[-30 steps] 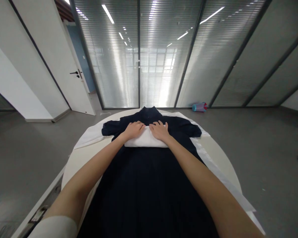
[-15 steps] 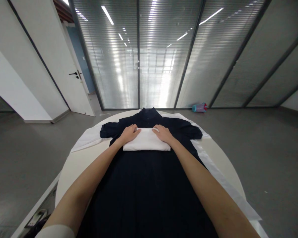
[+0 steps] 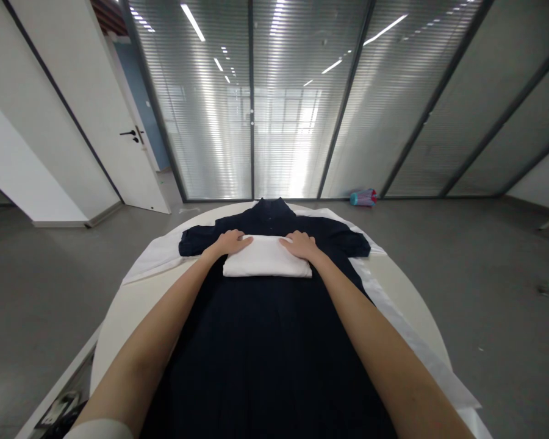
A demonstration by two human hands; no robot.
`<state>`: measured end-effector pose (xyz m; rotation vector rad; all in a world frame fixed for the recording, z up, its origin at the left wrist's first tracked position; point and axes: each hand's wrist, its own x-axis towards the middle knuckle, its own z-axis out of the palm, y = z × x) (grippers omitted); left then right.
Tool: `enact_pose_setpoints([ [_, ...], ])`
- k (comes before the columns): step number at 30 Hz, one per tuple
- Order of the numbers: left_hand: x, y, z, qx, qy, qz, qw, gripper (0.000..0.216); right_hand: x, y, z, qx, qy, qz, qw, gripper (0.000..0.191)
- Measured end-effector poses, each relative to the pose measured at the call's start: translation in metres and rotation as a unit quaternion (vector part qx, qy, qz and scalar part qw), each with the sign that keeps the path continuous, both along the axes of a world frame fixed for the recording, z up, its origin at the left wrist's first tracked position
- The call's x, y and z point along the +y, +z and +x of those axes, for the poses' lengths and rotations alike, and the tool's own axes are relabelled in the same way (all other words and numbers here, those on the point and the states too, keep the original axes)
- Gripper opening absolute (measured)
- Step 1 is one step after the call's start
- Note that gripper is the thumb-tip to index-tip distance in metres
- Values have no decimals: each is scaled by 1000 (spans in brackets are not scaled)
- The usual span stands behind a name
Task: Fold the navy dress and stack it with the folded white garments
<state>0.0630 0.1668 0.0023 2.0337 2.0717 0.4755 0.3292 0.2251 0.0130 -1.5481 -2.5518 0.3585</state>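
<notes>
A folded white cloth [image 3: 268, 261] lies as a flat rectangular bundle on the upper chest of a dark navy short-sleeved shirt [image 3: 269, 341]. The shirt is spread out, collar at the far side. My left hand [image 3: 231, 242] rests at the bundle's far left corner, thumb on the cloth and fingers reaching over the navy fabric. At the opposite far corner lies my right hand [image 3: 302, 244], its thumb also on the white cloth and its fingers apart. Both hands look open, resting rather than gripping. Beneath the navy shirt, white fabric [image 3: 393, 311] shows along both sides.
All this lies on a round white table [image 3: 421, 305]. Beyond it stand glass partitions with blinds [image 3: 297, 122] and a white door [image 3: 132, 152] standing ajar. A blue and pink striped object [image 3: 363, 197] lies on the grey floor by the glass.
Both hands have slid slightly outward along the white bundle, the left one more plainly. The bundle stays where it was on the navy shirt; the view has shifted a little.
</notes>
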Motion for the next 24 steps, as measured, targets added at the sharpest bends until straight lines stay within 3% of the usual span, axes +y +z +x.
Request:
enact_pose_setpoints([
  [2,-3,7,-4,-16,-18,-13,1000,46,3,5,3,3,-3,-12,1000,55],
  [4,-8,22,-4,-42,-43,21,998,39,4,17,4,23,-2,-6,1000,49],
  [8,-25,60,6,-10,-53,272,961,27,-6,58,8,129,4,142,981,30],
  [11,-43,66,14,80,-67,373,922,23,-22,84,15,108,36,245,963,18],
  [13,-56,53,16,142,-125,340,921,19,-32,90,19,27,71,207,975,15],
  [16,-72,27,15,187,-259,226,920,18,-40,86,20,-89,131,-18,987,18],
  [18,-77,21,17,176,-289,184,923,25,-42,80,13,-81,139,-82,984,19],
  [20,-76,26,22,150,-248,187,938,35,-45,72,0,-6,107,16,994,27],
  [22,-69,33,30,119,-180,213,953,40,-50,62,-14,63,80,144,984,38],
  [24,-60,34,39,88,-126,225,962,42,-53,46,-26,69,92,193,974,48],
])
